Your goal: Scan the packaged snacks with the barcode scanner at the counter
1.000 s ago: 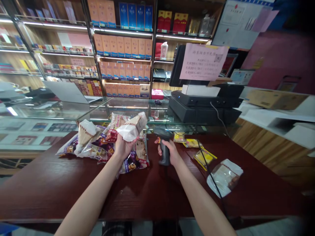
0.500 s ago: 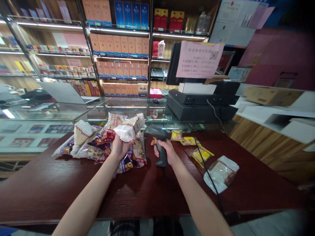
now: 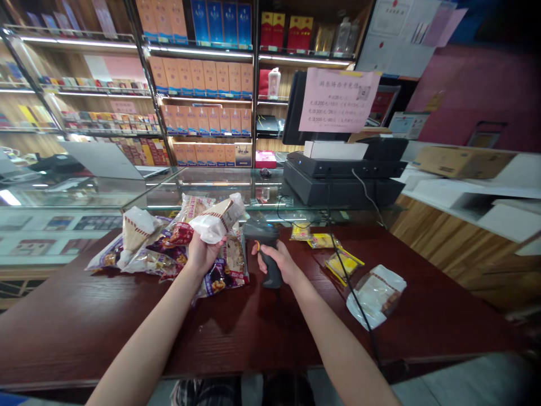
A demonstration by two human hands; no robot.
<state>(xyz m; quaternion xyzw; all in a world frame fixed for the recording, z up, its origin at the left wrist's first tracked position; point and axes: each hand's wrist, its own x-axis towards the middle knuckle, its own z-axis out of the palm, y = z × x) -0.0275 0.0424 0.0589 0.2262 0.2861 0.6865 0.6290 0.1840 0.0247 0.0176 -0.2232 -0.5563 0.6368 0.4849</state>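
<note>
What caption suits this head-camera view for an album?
At a shop counter, the left hand holds a white packet; the right hand grips a barcode scanner.

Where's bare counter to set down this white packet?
For the white packet in the left hand: bare wood runs along the near side of the dark red counter, in front of the snack bags and the scanner in the right hand. Crowded: the snack pile, and the yellow packets by the cable.

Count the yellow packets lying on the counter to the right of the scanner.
3. One yellow packet lies beyond the barcode scanner, a second yellow packet just right of it, and a third yellow packet nearer, beside the white wrapped packet. Others could be hidden.
</note>
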